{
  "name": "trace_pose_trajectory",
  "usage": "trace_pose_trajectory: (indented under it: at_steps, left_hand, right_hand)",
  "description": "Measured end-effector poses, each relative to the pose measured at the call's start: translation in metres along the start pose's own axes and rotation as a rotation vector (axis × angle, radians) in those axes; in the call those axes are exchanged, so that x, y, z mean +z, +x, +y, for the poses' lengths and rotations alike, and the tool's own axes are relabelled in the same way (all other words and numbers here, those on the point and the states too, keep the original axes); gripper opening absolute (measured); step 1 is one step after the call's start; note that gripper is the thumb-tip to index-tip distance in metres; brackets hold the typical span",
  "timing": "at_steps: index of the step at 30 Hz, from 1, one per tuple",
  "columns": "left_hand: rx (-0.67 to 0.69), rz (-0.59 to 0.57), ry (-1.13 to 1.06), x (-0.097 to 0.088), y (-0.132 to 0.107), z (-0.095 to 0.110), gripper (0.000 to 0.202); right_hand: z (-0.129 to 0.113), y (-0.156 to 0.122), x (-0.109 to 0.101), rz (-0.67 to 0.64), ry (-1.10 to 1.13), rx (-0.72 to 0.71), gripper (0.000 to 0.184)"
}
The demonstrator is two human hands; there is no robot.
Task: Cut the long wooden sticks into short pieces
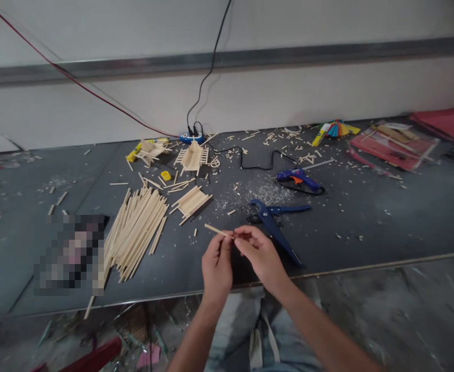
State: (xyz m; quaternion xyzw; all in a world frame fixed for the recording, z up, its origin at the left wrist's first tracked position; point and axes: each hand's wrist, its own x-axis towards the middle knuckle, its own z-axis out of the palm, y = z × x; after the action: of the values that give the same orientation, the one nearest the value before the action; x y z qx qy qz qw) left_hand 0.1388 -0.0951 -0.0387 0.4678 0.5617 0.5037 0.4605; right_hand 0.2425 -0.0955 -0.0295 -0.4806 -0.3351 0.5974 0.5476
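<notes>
Both my hands meet over the near edge of the dark table [366,227]. My left hand [217,263] pinches a short thin wooden stick [216,230] that points up and to the left. My right hand [260,253] has its fingertips closed on the same stick's right end. A blue cutter [275,222] lies just behind my right hand. A pile of long wooden sticks [136,230] lies to the left. A small flat panel of glued sticks [191,200] rests behind my hands.
A blue glue gun [298,178] with a black cord lies at the back right. Small stick models [191,155] and a yellow glue tube [137,150] sit near a power plug [191,137]. Offcuts and sawdust litter the table. Red sheets [393,144] lie far right.
</notes>
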Motion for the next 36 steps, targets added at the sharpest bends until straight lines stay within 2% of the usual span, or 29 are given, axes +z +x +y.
trace_pose_trajectory:
  at_steps: [4, 8, 10, 15, 23, 26, 32, 36]
  left_hand:
    - [0.06, -0.121, 0.137, -0.009, 0.011, -0.003, 0.022]
    - [0.011, -0.199, -0.018, -0.012, 0.012, -0.011, 0.031]
    - [-0.004, -0.234, -0.069, -0.013, 0.011, -0.012, 0.024]
    - [0.041, -0.317, -0.059, -0.014, 0.009, -0.007, 0.013]
    - [0.042, -0.394, -0.111, -0.014, 0.005, -0.002, 0.025]
    - [0.041, -0.394, -0.099, -0.015, 0.006, -0.004, 0.028]
    - [0.081, -0.306, 0.04, -0.018, 0.009, -0.006, 0.025]
    - [0.162, -0.273, 0.071, -0.019, 0.01, -0.006, 0.02]
  right_hand:
    - [0.016, 0.004, -0.007, -0.064, -0.104, -0.041, 0.024]
    - [0.023, 0.006, -0.01, -0.065, -0.113, -0.05, 0.023]
    - [0.022, 0.006, -0.012, -0.081, -0.093, -0.056, 0.021]
    - [0.018, 0.006, -0.014, -0.127, -0.049, -0.066, 0.021]
    - [0.021, 0.009, -0.014, -0.072, -0.019, -0.074, 0.023]
    - [0.022, 0.009, -0.014, -0.057, -0.019, -0.088, 0.023]
    - [0.022, 0.009, -0.013, -0.077, 0.015, -0.086, 0.023]
    - [0.022, 0.008, -0.013, -0.091, 0.029, -0.09, 0.021]
